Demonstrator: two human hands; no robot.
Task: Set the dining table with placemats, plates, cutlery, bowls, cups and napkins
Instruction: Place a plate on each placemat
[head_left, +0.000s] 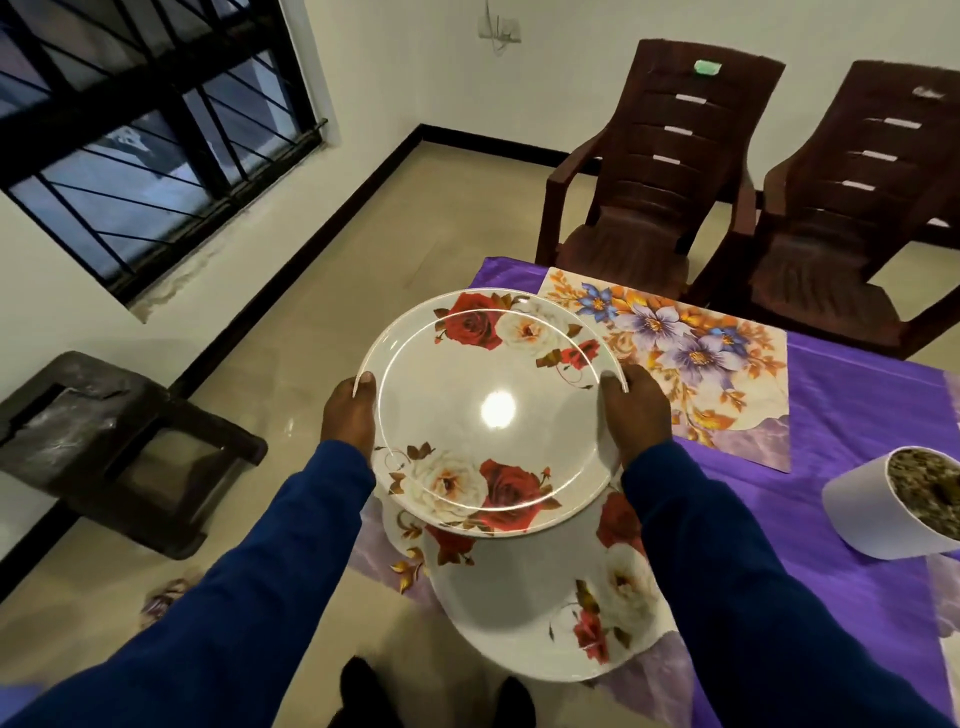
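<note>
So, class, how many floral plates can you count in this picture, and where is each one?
2. One plate is held in the air by its rim between the left hand and right hand. A second plate lies on the near placemat below. More may be outside the view.

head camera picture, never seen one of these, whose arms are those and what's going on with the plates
There is no machine here. One wide camera sits on a person's head and looks down, so the two blue sleeves are that person's own arms.

The left hand and the right hand hold a rose-patterned plate by its opposite edges, fingers curled round the rim, lifted above the table.

Below it a second rose plate lies on a near placemat. Farther off is a floral placemat with nothing on it, all on a purple tablecloth. At the right stands a white pot, and two brown chairs wait behind the table.
</note>
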